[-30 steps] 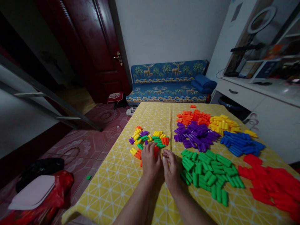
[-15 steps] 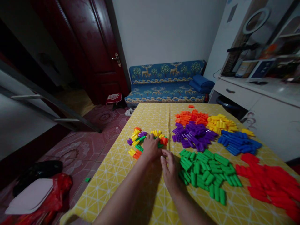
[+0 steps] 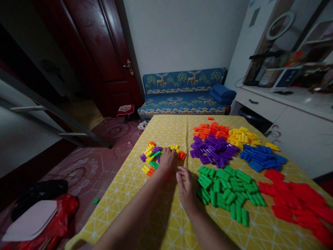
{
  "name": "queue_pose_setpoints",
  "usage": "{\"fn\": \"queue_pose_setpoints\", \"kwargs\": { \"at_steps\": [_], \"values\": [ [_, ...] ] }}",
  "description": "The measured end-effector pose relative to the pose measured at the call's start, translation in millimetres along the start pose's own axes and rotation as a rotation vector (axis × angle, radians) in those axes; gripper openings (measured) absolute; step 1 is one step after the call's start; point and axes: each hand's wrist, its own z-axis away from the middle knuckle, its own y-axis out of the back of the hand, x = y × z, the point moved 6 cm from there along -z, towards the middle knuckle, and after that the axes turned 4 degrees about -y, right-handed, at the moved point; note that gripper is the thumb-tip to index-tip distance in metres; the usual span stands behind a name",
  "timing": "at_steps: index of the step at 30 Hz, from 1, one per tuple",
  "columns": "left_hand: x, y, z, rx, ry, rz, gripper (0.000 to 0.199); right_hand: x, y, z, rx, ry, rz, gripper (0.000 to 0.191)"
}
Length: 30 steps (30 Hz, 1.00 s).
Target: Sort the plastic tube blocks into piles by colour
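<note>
My left hand (image 3: 168,160) reaches over a small group of mixed-colour plastic pieces (image 3: 148,152) at the table's left. Its fingers curl down onto the group, and what they grip, if anything, is hidden. My right hand (image 3: 186,185) hovers beside it, fingers apart and slightly bent, nothing seen in them. Just right of that hand spreads a pile of green pieces (image 3: 226,189). Behind it are purple (image 3: 214,149) and orange (image 3: 210,131) piles. Yellow (image 3: 243,137), blue (image 3: 261,157) and red (image 3: 296,201) piles lie farther right.
The table has a yellow patterned cloth (image 3: 109,211). Beyond it stands a blue sofa (image 3: 182,99), with a white cabinet (image 3: 293,128) at the right. On the floor at left are a green piece (image 3: 96,201), a pink lid (image 3: 31,220) and a red bag (image 3: 67,211).
The view has shifted slightly. My left hand has moved a little within the mixed group, uncovering some pieces. My right hand stays nearly in place.
</note>
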Motion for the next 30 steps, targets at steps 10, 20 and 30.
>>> {"fn": "queue_pose_setpoints", "kwargs": {
  "at_steps": [10, 20, 30],
  "values": [
    [22, -10.1, 71, 0.372, 0.451, 1.793, 0.024, 9, 5, 0, 0.041, -0.049, -0.065, 0.044],
    [27, -24.3, 78, 0.45, 0.393, 1.876, 0.026, 16, 5, -1, 0.077, -0.082, -0.092, 0.039],
    [29, -18.0, 79, 0.422, 0.324, 1.734, 0.019, 6, 11, 1, 0.146, -0.044, -0.078, 0.017]
  ]
}}
